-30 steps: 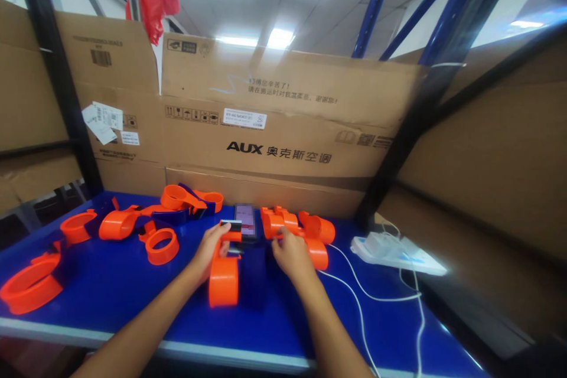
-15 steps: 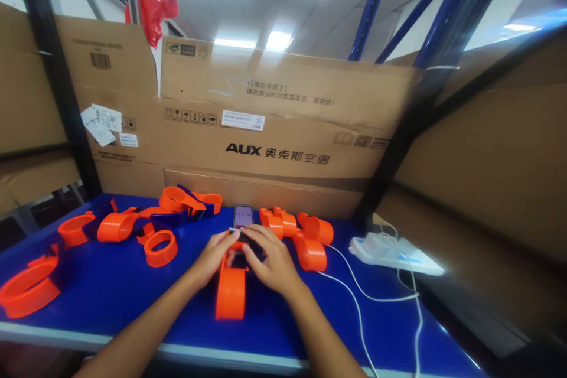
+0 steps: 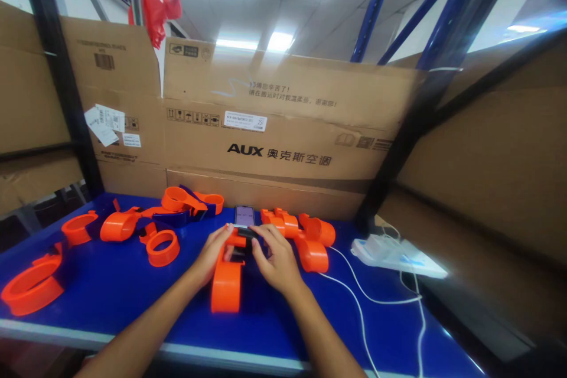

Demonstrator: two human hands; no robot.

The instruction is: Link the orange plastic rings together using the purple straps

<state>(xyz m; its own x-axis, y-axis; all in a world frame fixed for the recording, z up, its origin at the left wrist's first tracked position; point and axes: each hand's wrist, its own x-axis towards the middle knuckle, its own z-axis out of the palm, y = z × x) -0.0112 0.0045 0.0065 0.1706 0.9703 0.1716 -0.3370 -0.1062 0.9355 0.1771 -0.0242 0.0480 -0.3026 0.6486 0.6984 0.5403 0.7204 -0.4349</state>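
An orange plastic tape dispenser point(image 3: 226, 289) is held over the middle of the blue table, its broad curved band toward me. My left hand point(image 3: 213, 254) is closed around its far end from the left side. At the same end, my right hand point(image 3: 275, 257) pinches a black piece point(image 3: 245, 233) against the orange frame. Fingers hide part of where the black piece meets the dispenser. Just beyond my hands, a phone point(image 3: 245, 216) with a lit screen leans near the cardboard.
Several orange dispensers point(image 3: 163, 248) lie to the left, some with dark blue parts. More orange ones point(image 3: 313, 253) sit close by my right hand. A white power strip point(image 3: 398, 254) with white cables point(image 3: 361, 301) lies at right. Cardboard point(image 3: 283, 136) walls the back; black posts point(image 3: 394, 153) flank it.
The dispenser has shifted slightly left and tilted. My right hand has moved a little right, its fingers now on the black piece, which shows more clearly.
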